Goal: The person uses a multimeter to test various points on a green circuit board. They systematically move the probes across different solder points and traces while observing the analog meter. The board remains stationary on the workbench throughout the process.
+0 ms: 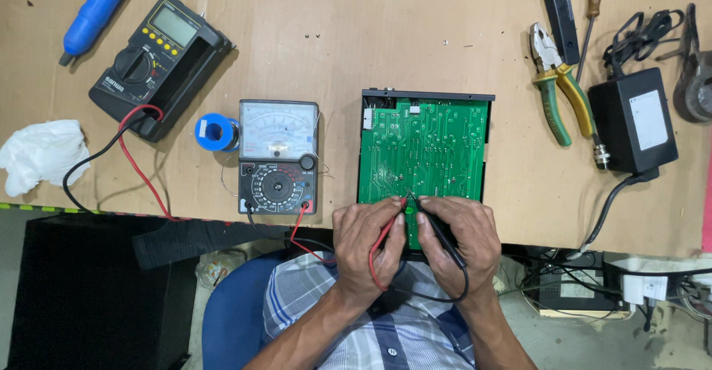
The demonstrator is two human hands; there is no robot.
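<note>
The green circuit board (pixel 424 147) lies solder side up in a black case (pixel 488 147), at the front edge of the counter (pixel 415 44), approx. in the middle. Both hands are at its near edge. The left hand (pixel 367 248) has its grip closed on the red probe (pixel 397 210), and the right hand (pixel 456 240) has its grip closed on the black probe (pixel 430 218). The two probe tips meet close together on the board, just above the fingers. The red lead (pixel 374 262) and the black lead (pixel 445 292) loop down over the hands toward the person's checked shirt (pixel 356 325).

Left of the board, near the front edge, stands an analog meter (pixel 278 156) w/ a white dial and a black selector; the leads plug into its bottom corners. Just beside it, touching its left side, is a blue spool of solder wire (pixel 215 131). Farther left and toward the back lies a digital multimeter (pixel 159 66) in a black holster, w/ its own red and black wires. At the back left corner is a blue tool (pixel 96 10), and at the left edge a white crumpled cloth (pixel 41 155).

Right of the board are pliers (pixel 560 88) w/ green and yellow handles, a screwdriver (pixel 589 14) w/ a wooden handle, and a black power adapter (pixel 634 121) w/ its cable going off the front edge.
</note>
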